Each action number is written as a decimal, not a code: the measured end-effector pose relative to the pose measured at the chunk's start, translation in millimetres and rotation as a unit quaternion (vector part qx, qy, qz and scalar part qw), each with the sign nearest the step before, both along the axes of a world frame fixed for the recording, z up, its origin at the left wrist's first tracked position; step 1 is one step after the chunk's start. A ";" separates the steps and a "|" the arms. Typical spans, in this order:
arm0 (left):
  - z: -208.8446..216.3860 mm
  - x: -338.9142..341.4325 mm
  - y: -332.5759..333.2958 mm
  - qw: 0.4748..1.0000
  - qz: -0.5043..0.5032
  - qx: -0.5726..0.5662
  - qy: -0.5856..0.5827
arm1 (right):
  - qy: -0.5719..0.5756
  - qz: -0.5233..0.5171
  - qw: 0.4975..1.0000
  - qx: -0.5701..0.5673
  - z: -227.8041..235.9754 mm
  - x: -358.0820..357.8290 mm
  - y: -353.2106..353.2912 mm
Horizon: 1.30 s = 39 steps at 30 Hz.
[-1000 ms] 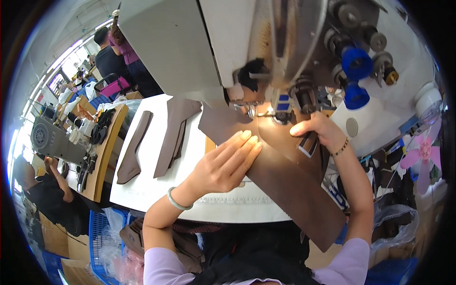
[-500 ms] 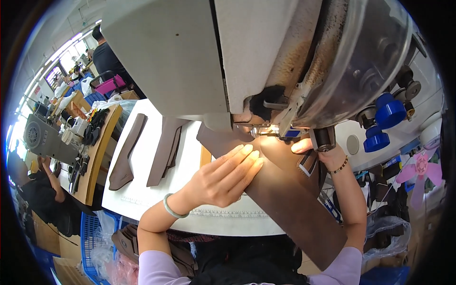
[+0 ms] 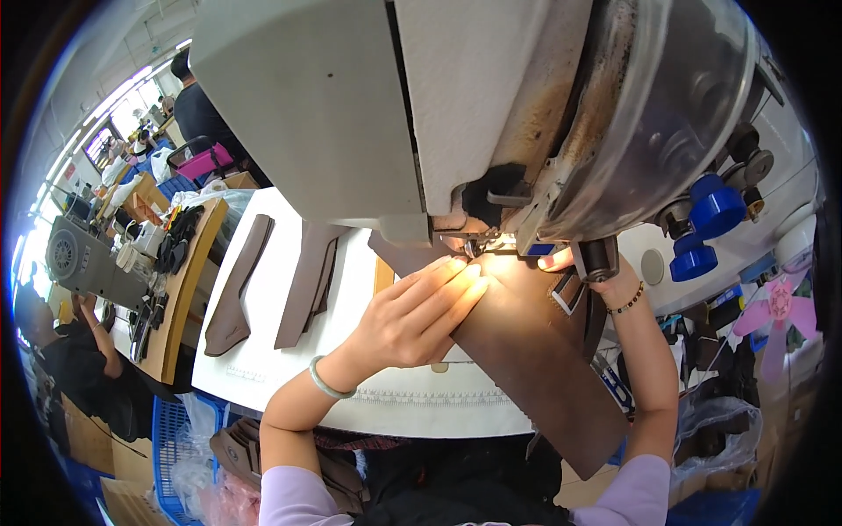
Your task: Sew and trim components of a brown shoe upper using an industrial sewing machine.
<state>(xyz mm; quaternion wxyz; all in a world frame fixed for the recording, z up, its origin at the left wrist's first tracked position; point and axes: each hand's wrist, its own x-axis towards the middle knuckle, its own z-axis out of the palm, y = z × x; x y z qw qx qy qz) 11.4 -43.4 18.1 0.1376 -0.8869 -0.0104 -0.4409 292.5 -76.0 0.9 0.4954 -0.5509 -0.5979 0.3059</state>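
Note:
A long brown leather-like panel [image 3: 548, 386] lies slanting under the sewing machine's lit needle area [image 3: 488, 245], its near end hanging over the table edge towards me. My left hand [image 3: 408, 317], with a pale bangle at the wrist, rests its outstretched fingers on the panel just left of the needle area; its thumb is hidden. On the other side, my right hand [image 3: 621, 282] grips the panel, thumb on top, partly hidden by the machine. Beside that thumb, a small rectangular ring with a stitched strap [image 3: 566, 292] sits against the brown material.
The grey machine head [image 3: 307, 96] fills the upper middle, with blue knobs [image 3: 715, 206] at right. Brown strips [image 3: 239, 285] lie on the white table [image 3: 421, 416] at left. A blue basket [image 3: 171, 438], a pink fan [image 3: 779, 307], a side bench and other people surround it.
The panel has slid a little away from me, its near end shifting up and left. My left fingertips are closer to the needle area. My right thumb has moved partly beneath the machine head.

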 end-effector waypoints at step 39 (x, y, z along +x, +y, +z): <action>-9.9 -9.6 22.9 1.000 -0.009 -0.001 -0.008 | 0.433 0.177 0.876 -0.119 -17.7 -33.0 -60.2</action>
